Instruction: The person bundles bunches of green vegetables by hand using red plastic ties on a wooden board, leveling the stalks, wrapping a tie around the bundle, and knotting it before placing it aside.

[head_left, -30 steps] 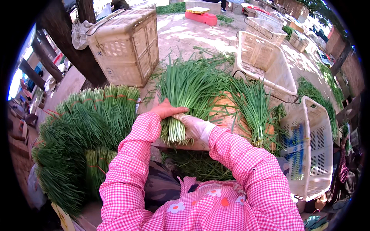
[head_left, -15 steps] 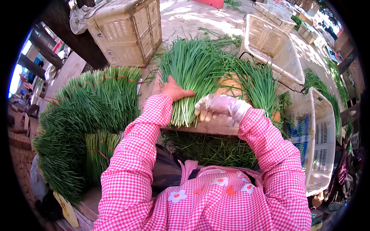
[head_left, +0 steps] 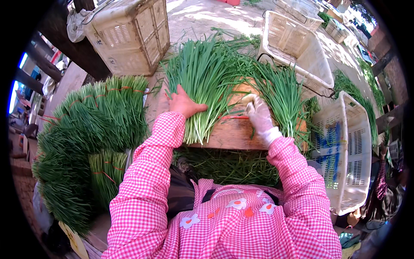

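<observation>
Left hand (head_left: 186,103) splayed over loose chives (head_left: 200,86)

The chives lie at twelve o'clock on the wooden bench (head_left: 237,137). The gloved right hand (head_left: 261,117) curls near a red strip (head_left: 234,117) — whether it pinches anything, I cannot tell. The plastic crate (head_left: 125,43) at eleven bears small, illegible marks; blue streaks colour the slatted crate (head_left: 357,164) at three. Banded bundles (head_left: 125,101) crowd nine.

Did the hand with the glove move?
Yes: against the wooden board, the right hand moved right, away from the green bunch by the left hand.
</observation>
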Demonstrator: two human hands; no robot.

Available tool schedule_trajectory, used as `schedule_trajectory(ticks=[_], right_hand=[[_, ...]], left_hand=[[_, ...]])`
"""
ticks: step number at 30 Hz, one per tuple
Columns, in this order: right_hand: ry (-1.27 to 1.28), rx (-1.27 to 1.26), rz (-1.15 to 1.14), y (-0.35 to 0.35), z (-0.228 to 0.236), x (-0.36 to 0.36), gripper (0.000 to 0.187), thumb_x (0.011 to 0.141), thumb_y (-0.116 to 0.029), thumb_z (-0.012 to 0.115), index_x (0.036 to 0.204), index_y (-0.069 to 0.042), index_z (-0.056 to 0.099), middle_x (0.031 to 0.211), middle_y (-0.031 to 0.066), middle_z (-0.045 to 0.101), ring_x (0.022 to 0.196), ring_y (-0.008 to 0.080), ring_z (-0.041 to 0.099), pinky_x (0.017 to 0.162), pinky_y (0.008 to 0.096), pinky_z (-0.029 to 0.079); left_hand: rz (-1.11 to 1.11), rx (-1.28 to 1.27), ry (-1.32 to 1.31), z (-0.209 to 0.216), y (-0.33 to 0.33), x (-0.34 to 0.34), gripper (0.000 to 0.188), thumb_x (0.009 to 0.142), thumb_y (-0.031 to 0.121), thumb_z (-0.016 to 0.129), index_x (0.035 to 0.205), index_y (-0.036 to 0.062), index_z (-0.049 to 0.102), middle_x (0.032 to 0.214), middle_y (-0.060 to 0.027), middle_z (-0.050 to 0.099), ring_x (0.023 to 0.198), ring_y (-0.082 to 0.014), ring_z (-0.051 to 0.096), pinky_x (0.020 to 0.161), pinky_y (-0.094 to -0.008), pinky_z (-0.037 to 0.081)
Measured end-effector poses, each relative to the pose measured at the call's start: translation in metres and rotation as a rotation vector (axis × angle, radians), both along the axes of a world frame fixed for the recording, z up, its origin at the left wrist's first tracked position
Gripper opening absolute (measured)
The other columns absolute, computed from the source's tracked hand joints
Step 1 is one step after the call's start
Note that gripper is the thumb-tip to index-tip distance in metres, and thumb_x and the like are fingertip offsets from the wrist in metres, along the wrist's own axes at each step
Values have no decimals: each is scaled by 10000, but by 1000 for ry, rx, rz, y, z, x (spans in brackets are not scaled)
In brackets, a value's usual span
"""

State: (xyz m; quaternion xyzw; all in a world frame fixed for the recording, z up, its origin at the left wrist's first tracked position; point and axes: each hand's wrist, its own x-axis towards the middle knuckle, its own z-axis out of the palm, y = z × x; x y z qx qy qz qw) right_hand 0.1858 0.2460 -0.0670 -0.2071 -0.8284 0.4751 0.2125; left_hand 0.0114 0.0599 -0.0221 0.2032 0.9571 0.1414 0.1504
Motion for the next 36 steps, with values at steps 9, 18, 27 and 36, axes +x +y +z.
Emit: schedule_trajectory(ticks=[9, 18, 27, 36], right_hand=[[-453, -17, 687, -43, -20, -20, 281, 767, -39, 511, 1023, -92, 614, 973, 162, 633, 936, 301, 601, 819, 362, 463], [-176, 294, -363, 74, -19, -28, 438, 800, -14, 471, 1235, -61, 472, 1167, 221, 530, 1102, 319, 517, 947, 351, 402], [-126, 693, 94, 10, -28, -10, 198, 772, -99, 545, 964, -80, 589, 916, 153, 579, 878, 328, 567, 787, 410, 450], [-350, 891, 115, 10, -31, -21, 321, 797, -221, 551, 1101, -121, 584, 1087, 131, 556, 1056, 299, 493, 920, 405, 388]], left_hand=[[1, 62, -2, -9, -3, -5, 1247, 498, 500, 795, 1377, -57, 106, 1274, -313, 400, 1212, -398, 394, 1060, -399, 278], [11, 19, 66, -12, -2, -2, 1242, 496, 491, 805, 1375, -52, 115, 1277, -312, 395, 1215, -396, 392, 1044, -404, 303], [-5, 58, 50, -9, -1, 0, 1229, 495, 505, 803, 1364, -55, 137, 1268, -313, 405, 1224, -406, 377, 1052, -408, 289], [12, 35, 28, -6, 0, 0, 1253, 498, 530, 792, 1377, -54, 116, 1293, -317, 377, 1258, -410, 330, 1089, -426, 209]])
